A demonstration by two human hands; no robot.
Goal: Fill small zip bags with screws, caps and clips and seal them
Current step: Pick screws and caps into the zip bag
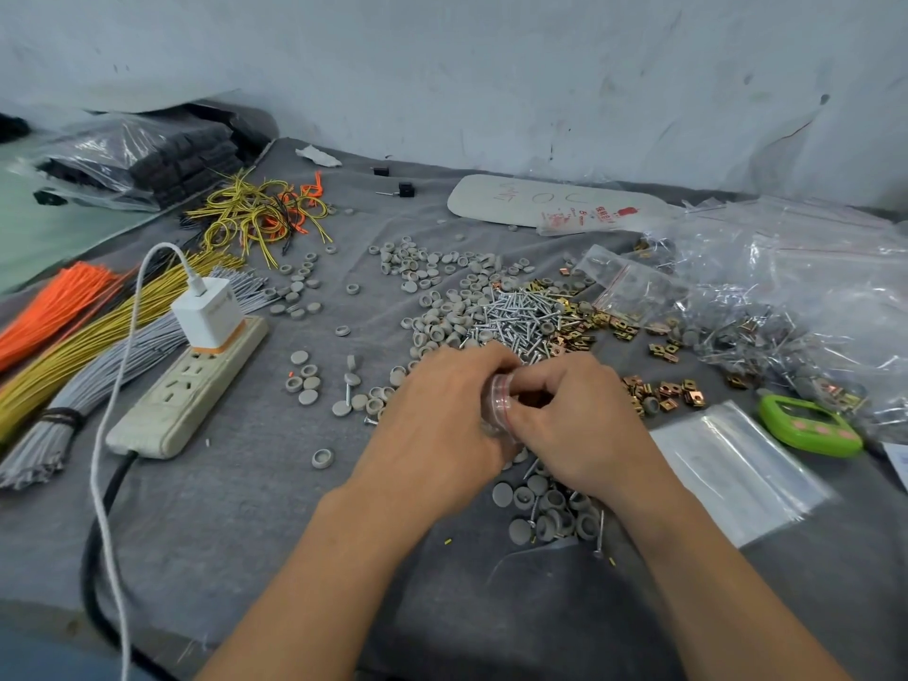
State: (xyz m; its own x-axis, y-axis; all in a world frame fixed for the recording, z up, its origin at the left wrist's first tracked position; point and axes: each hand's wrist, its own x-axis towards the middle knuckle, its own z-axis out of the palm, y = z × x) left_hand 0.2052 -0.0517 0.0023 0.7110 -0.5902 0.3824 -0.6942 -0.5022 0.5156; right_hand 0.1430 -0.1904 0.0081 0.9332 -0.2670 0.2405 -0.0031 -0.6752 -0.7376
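A small clear zip bag (500,396) with a red seal line sits between my two hands at the table's middle. My left hand (442,415) grips its left side with curled fingers. My right hand (572,420) pinches its right side at the seal. Just beyond them lies a heap of silver screws (516,317). Grey round caps (437,292) spread to its left, and brass clips (619,326) to its right. More caps (545,508) and a few screws lie under my right wrist.
A stack of empty zip bags (732,469) lies at the right, beside a green timer (810,427). A pile of filled bags (806,307) fills the far right. A power strip (191,385) with a white charger, and wire bundles (73,336), occupy the left.
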